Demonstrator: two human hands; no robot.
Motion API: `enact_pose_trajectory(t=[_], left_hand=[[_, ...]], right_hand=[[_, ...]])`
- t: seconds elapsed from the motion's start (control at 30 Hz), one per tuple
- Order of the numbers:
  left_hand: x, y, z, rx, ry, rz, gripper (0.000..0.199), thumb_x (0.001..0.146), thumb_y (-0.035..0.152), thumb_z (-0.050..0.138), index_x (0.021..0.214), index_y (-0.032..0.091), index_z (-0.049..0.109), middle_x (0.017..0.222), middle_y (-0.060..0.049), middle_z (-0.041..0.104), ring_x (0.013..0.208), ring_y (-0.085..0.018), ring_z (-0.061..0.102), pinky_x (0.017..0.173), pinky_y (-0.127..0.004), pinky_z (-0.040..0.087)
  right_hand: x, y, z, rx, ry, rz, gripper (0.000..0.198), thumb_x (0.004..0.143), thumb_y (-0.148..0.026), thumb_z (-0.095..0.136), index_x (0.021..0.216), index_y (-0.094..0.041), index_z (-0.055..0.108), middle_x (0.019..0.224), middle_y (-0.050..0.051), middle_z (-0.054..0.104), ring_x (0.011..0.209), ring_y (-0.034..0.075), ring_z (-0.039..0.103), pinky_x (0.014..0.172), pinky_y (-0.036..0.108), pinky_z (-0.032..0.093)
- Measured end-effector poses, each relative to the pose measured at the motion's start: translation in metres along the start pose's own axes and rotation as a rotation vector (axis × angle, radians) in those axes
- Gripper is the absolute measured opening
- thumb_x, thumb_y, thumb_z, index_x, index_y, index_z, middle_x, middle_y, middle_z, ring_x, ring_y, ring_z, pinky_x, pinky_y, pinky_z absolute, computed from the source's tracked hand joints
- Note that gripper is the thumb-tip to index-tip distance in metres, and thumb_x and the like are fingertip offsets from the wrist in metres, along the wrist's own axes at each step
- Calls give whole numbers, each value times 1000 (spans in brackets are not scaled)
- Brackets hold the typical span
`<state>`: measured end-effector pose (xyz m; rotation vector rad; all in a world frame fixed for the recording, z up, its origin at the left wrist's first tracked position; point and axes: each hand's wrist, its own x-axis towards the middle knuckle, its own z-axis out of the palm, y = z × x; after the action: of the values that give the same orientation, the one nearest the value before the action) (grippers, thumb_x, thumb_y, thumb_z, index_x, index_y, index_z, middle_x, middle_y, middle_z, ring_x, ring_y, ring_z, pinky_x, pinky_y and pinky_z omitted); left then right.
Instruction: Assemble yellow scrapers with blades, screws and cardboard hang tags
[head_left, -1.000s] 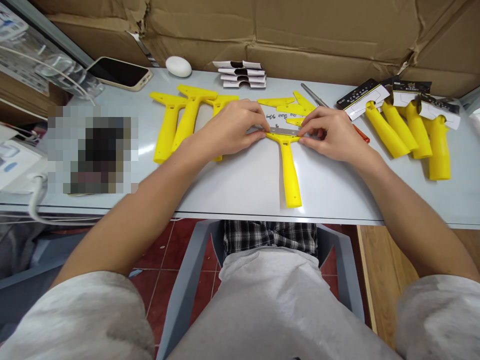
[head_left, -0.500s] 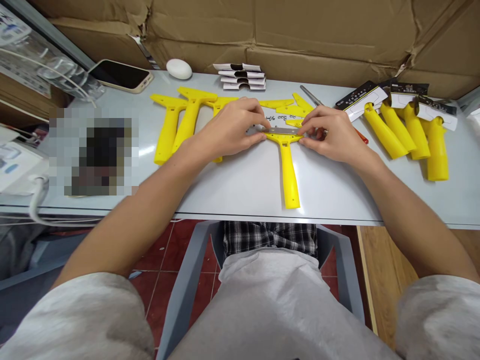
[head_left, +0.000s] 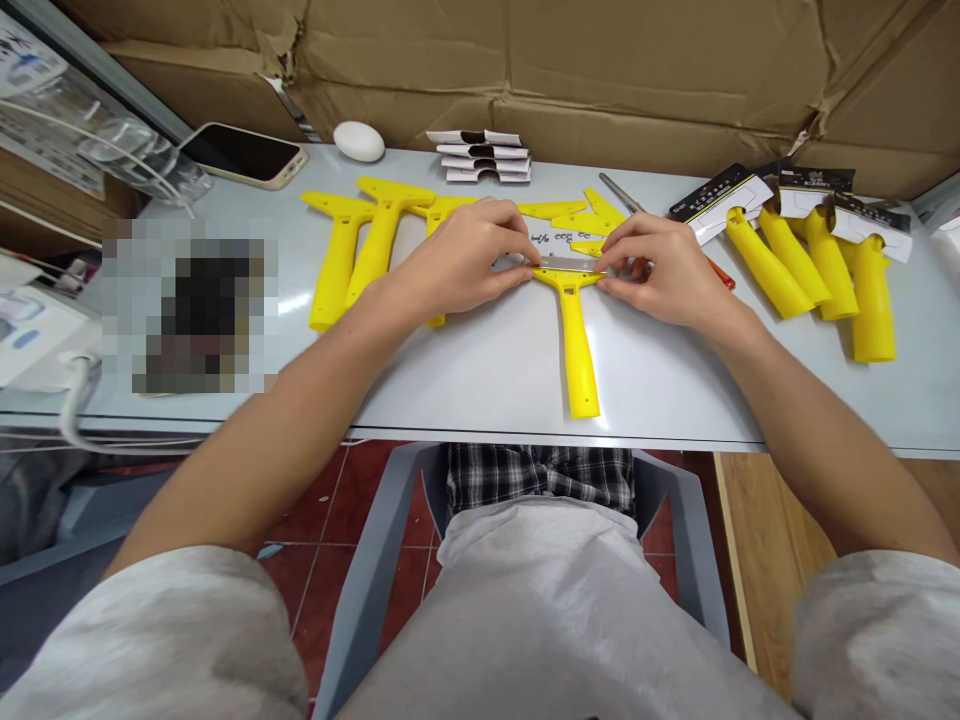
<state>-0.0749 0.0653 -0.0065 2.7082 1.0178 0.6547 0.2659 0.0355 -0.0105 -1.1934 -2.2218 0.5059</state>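
Observation:
A yellow scraper (head_left: 579, 350) lies on the table, its handle pointing toward me. Along its wide head sits a thin metal scraper blade (head_left: 568, 264). My left hand (head_left: 480, 255) pinches the blade's left end between thumb and fingers, close against the scraper head. At the other end, the thumb and fingers of my right hand (head_left: 660, 265) are closed on the blade and the head's corner. Just behind the blade lie several small screws (head_left: 562, 238) and loose yellow head pieces (head_left: 600, 212).
More yellow scrapers (head_left: 373, 245) lie to the left. At the right are several yellow handles (head_left: 832, 265) with black-and-white cards, and a red-handled tool (head_left: 721, 273). Folded white cards (head_left: 486, 160), a white oval object (head_left: 358, 141) and a phone (head_left: 244, 155) line the back.
The blade has tilted slightly and catches more light against the scraper head. Both hands stay in nearly the same place.

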Motion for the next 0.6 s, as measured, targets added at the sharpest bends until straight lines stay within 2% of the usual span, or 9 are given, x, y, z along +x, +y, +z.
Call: enact_pose_trajectory(t=[0.17,0.27,0.37,0.5,0.6], left_hand=[[1,1,-4,-6,-8,-5,32,111,42,75,133,27,93,132,-14,84,129,-37,78,116,-55,62],[3,-2,-8,1,-2,10,39,110,48,74,138,27,90,132,-11,84,124,-32,76,116,-56,64],[4,-4,-13,-12,63,7,37,110,51,73,136,30,90,131,-9,86,117,-29,75,113,-55,66],[2,-4,-20,-29,144,-14,33,109,50,72,131,34,91,128,-9,89,118,-33,81,110,-55,69],[0,4,-26,25,131,-10,36,112,49,68,136,31,89,135,-10,89,130,-35,81,119,-58,67]], right_hand=[[0,-1,2,2,48,-33,39,96,-55,89,114,-20,92,129,12,79,99,14,69,93,35,69],[1,-1,-2,-13,85,-64,38,97,-52,87,113,-18,92,129,12,80,97,13,69,89,32,67],[0,-1,-10,-43,124,-50,38,98,-53,86,113,-18,91,132,13,80,97,14,71,89,33,67],[-2,0,-23,-76,183,19,46,102,-63,83,123,-23,91,136,13,81,110,22,77,103,41,73],[-2,2,-27,-128,212,43,55,107,-67,76,138,-24,88,141,13,80,130,27,79,123,46,72]])
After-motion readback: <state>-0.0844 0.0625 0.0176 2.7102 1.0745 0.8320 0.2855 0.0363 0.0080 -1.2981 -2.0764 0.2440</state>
